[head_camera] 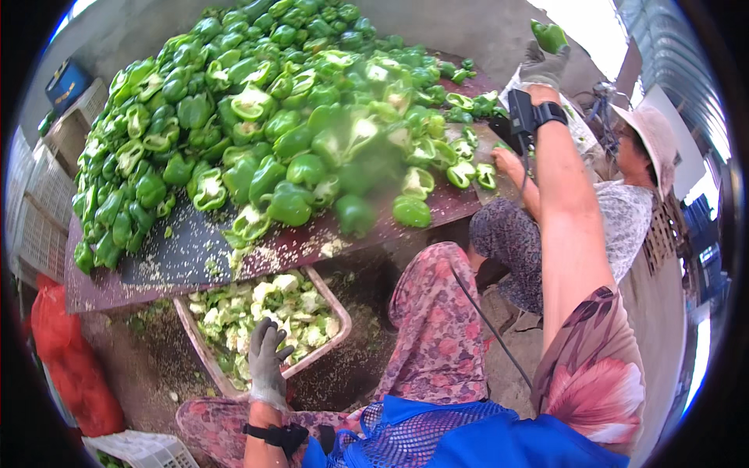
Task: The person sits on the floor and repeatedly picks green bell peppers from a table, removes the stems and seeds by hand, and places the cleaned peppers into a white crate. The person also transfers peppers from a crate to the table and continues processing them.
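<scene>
My right hand (543, 65), in a grey work glove, is raised at the upper right and grips a piece of green bell pepper (550, 37). My left hand (267, 358), gloved too, hangs low over the near edge of a shallow bin (342, 319) with its fingers apart and nothing visible in them. Pepper cores (287, 284) and pale green scraps fill that bin. Beyond it, a large heap of green bell peppers (281, 123), whole and halved, covers much of a dark red tabletop (404, 231). Loose seeds are scattered along the table's near edge.
A co-worker (629, 193) in a sun hat sits close on my right, one hand at the table. On the left are white plastic crates (44, 202), a blue container (67, 85) and a red mesh sack (70, 357). Another white crate (143, 447) stands at the lower left.
</scene>
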A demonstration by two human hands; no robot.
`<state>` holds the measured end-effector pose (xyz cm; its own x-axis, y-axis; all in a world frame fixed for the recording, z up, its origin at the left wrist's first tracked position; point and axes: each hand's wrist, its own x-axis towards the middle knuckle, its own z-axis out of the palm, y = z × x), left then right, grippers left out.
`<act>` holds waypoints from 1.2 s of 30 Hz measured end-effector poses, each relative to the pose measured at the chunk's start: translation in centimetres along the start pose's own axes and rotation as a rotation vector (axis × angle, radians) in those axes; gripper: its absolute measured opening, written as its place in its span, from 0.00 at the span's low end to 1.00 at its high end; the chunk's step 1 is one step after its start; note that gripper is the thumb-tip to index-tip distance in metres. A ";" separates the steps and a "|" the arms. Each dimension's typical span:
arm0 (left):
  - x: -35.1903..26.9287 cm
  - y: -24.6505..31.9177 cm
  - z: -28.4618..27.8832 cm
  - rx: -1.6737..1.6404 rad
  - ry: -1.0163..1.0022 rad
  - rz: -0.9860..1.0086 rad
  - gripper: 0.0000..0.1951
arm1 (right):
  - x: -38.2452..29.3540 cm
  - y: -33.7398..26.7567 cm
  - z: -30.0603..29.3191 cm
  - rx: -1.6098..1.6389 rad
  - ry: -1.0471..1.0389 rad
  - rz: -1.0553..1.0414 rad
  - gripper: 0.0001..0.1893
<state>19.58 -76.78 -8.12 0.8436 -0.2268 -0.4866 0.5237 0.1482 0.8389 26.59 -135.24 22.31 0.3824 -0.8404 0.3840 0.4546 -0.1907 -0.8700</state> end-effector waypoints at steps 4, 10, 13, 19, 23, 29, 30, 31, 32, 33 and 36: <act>0.6 -0.5 0.5 0.030 -0.049 0.027 0.25 | -5.3 3.1 3.3 -0.252 -0.322 0.072 0.14; -0.6 -1.5 0.0 0.082 -0.083 -0.086 0.31 | -25.7 10.7 8.5 -0.415 -1.078 0.669 0.15; -0.4 -1.8 -0.3 0.167 -0.064 -0.129 0.31 | -29.4 12.9 8.1 -0.630 -1.378 0.574 0.18; -0.1 -1.9 -0.5 0.302 -0.092 0.092 0.28 | -28.3 16.9 8.4 -0.482 -0.913 0.661 0.15; 0.1 -1.1 -0.1 0.337 -0.058 0.094 0.24 | -27.7 17.6 10.6 -0.894 -0.898 -0.033 0.24; 0.7 -0.2 1.1 0.424 -0.076 0.211 0.24 | -32.4 18.0 14.3 -1.516 -1.183 -0.514 0.49; 0.9 -0.2 1.2 0.470 -0.080 0.232 0.24 | -33.0 18.2 14.5 -1.573 -1.179 -0.539 0.53; 1.0 -0.2 1.3 0.492 -0.083 0.253 0.24 | -33.3 18.4 14.7 -1.567 -1.133 -0.560 0.53; 1.1 -0.1 1.4 0.532 -0.077 0.265 0.24 | -33.4 18.5 14.8 -1.561 -1.133 -0.536 0.53; 1.2 -0.2 1.4 0.528 -0.070 0.263 0.24 | -33.2 18.5 14.8 -1.583 -1.136 -0.495 0.53; 1.6 0.2 1.4 0.477 -0.063 0.199 0.24 | -32.2 17.7 14.4 -1.267 -1.047 -0.190 0.50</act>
<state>20.82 -78.45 -8.38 0.9048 -0.2990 -0.3034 0.2295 -0.2579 0.9385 33.97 -104.28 -1.01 0.9816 -0.1738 0.0786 -0.1468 -0.9515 -0.2705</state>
